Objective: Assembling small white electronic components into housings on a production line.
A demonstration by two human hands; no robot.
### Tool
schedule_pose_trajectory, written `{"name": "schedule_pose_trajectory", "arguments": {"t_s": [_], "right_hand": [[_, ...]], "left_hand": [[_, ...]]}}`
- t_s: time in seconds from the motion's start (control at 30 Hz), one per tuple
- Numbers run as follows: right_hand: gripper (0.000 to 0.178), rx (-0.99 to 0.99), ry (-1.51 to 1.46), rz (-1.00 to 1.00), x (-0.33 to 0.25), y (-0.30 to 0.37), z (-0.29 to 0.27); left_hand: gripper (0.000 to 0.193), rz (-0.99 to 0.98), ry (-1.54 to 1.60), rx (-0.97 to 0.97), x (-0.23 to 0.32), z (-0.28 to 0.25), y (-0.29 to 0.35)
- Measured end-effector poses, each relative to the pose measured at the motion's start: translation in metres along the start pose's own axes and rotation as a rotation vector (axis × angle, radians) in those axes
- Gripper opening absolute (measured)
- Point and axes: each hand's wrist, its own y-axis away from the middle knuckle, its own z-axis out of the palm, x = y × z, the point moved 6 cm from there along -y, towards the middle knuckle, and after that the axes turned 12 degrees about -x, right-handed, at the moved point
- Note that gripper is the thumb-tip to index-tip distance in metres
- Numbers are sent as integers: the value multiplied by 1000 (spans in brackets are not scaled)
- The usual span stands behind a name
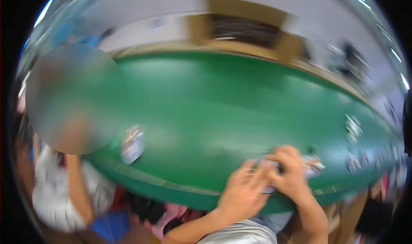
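Close to the near edge of the green table (193,128), my left hand (243,190) and my right hand (292,172) meet over a small item (271,188). Bits of white and dark show between the fingers, but blur and the hands hide what kind of thing it is. My left fingers lie against it from the left. The right hand is bent around it, thumb and fingers pinched together. Just right of my right hand, a small white and brownish piece (314,166) rests on the tabletop, too smeared to name.
At the far edge stands an open cardboard box (246,29) with dark contents. A whitish packet (133,145) lies on the left part of the table, near another person in a white top (56,192). Several small whitish items (353,128) are spread at the right.
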Motion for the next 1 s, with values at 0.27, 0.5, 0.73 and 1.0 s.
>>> {"name": "schedule_pose_trajectory", "arguments": {"t_s": [0.27,0.5,0.73,1.0], "right_hand": [[13,-179,-131,85,2,-17,-1],[14,-222,-90,117,14,-17,-17],[12,-204,-52,105,14,-15,-21],[13,-241,-288,132,24,-13,-18]], "left_hand": [[62,-89,-30,91,-7,20,9],[63,-40,-43,117,-3,29,0],[62,-19,-27,123,-2,31,-3],[63,-11,-89,136,6,27,0]]}}
